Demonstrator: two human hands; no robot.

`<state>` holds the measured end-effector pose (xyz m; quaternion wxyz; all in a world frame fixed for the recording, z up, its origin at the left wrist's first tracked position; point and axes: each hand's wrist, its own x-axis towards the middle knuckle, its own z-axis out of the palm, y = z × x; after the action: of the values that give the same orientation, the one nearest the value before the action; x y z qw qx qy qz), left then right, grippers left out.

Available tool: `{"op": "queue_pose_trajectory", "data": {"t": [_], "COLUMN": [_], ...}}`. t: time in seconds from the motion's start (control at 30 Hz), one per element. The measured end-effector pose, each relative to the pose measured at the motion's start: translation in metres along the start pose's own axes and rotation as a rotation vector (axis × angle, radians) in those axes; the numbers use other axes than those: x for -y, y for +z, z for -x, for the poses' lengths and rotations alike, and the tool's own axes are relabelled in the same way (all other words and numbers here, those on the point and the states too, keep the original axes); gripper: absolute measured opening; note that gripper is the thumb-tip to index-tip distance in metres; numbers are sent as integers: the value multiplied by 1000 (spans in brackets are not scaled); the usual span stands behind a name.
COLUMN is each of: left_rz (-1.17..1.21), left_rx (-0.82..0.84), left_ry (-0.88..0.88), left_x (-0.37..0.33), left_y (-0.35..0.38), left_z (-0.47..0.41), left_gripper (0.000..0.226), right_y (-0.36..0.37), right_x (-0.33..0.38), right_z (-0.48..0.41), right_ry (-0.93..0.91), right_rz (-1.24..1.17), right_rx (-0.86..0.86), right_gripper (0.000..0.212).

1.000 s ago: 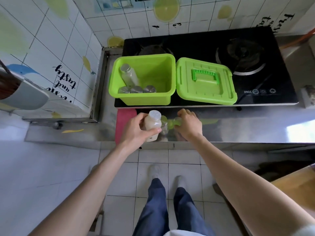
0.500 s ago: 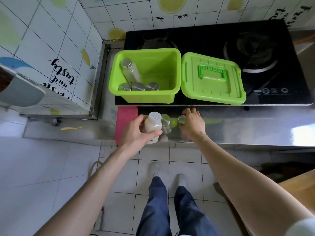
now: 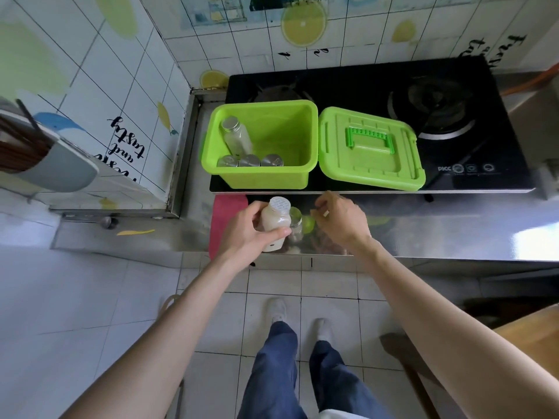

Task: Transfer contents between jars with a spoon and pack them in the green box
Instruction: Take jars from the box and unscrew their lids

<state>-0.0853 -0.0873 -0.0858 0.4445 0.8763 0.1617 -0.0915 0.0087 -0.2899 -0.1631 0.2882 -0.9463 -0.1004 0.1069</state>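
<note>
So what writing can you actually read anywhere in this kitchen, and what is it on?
"and tasty", upside down in black script, on the left wall tiles; a word below it is cut off.
"PICC", in white, on the black stove top; the round symbols beside it are too small to read.
Black script on the back wall tiles at top right: cut off and not readable.
Green box, its lid and the jars: no text visible.

I see both forearms bare right up to the frame's lower edge. A ring (image 3: 326, 212) sits on one finger of the right hand (image 3: 338, 220); the left hand (image 3: 248, 234) shows no jewellery. Below, dark blue jeans (image 3: 302, 376) cover the legs, ending in white shoes (image 3: 278, 309). A scrap of white cloth (image 3: 335, 414), blurred, shows at the bottom edge.
</note>
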Motion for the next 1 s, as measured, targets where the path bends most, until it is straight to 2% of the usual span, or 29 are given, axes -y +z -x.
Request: {"op": "queue_pose_trajectory", "data": {"t": [0.2,0.33,0.63,0.73,1.0], "left_rz": [-65,-106,-275,-340,-454], "left_rx": [-34,-45,-33,-45,-61], "left_ry": [57,84,136,151,142], "left_x": [-8,-12,-26,-33,-33], "left_y": [-3,-7,-16,-14,-3], "left_z": [4,5,8,9,10], "left_gripper": [64,60,56,54,50], "right_y": [-60,-89,-112,-110,-100], "right_x": [52,72,99,102,98], "right_z": [11,20,29,29,31], "right_ry": [-292,-409,-481,-481,-433], "right_rz": [-198,-142,180,313,347], "right_rx": [128,222,187,162,196], "right_gripper": [27,39,37,44,43]}}
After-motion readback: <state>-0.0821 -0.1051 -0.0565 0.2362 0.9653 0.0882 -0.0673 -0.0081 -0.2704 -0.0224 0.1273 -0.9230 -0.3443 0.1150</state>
